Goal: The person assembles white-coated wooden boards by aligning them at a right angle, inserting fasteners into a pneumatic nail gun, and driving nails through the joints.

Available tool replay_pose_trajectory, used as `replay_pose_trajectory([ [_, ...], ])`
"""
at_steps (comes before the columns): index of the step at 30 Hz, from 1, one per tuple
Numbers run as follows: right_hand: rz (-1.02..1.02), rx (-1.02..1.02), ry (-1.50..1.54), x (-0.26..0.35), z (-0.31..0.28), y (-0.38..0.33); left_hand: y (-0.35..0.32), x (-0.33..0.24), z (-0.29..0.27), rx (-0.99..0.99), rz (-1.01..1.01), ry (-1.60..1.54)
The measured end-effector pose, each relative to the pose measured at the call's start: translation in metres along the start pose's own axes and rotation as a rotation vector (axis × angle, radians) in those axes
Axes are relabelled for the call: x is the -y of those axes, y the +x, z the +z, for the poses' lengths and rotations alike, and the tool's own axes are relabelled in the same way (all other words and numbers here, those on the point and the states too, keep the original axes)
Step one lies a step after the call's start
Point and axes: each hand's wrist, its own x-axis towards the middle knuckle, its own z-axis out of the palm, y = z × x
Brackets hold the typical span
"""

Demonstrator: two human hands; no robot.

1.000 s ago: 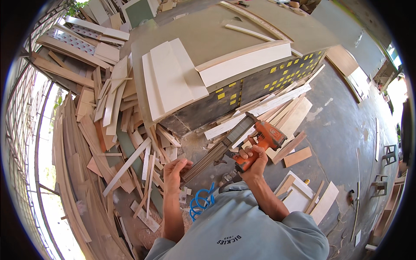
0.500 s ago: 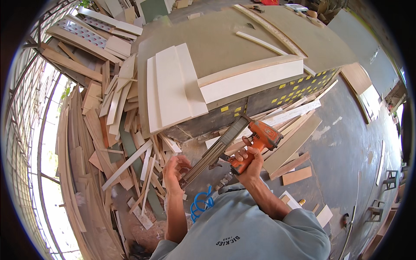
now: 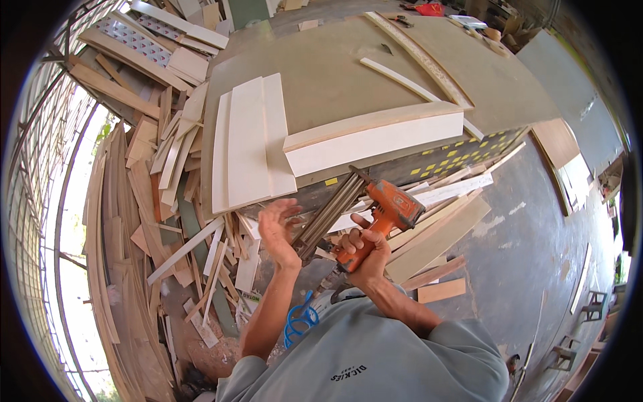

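Nail gun (image 3: 394,204) held by right grip (image 3: 367,256) wrapped round handle (image 3: 349,260); left grip (image 3: 278,234) spread near its magazine (image 3: 333,213). Dark lettering (image 3: 348,374) printed on shirt (image 3: 402,335) below grips. White boards (image 3: 248,147) laid on worktop (image 3: 335,80) ahead; scrap wood (image 3: 153,224) piled left.

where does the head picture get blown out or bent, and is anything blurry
In the head view, glare washes the opening by the lattice at left to white; in the head view, fisheye distortion bows the lattice and long boards; in the head view, the left hand looks slightly soft, the orange nail gun fairly sharp.
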Motion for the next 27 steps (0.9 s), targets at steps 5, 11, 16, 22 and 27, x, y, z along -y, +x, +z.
replay_pose_trajectory([
  [5, 0.003, -0.011, -0.030, 0.022, -0.022, 0.023, 0.005, 0.024, -0.004, 0.062, -0.209, 0.054],
  [11, 0.057, -0.134, -0.063, 0.021, -0.035, 0.058, -0.052, 0.025, -0.061, 0.245, -0.435, 0.546],
  [16, -0.181, -0.024, -0.264, 0.030, -0.014, 0.102, -0.089, 0.034, -0.103, -0.064, -0.363, 0.646],
  [22, -0.480, 0.176, -0.398, 0.083, 0.027, 0.172, -0.043, 0.048, -0.128, -0.365, -0.223, 0.567],
  [27, -0.604, 0.160, -0.557, 0.159, 0.034, 0.204, 0.053, 0.050, -0.113, -0.202, -0.009, 0.529],
])
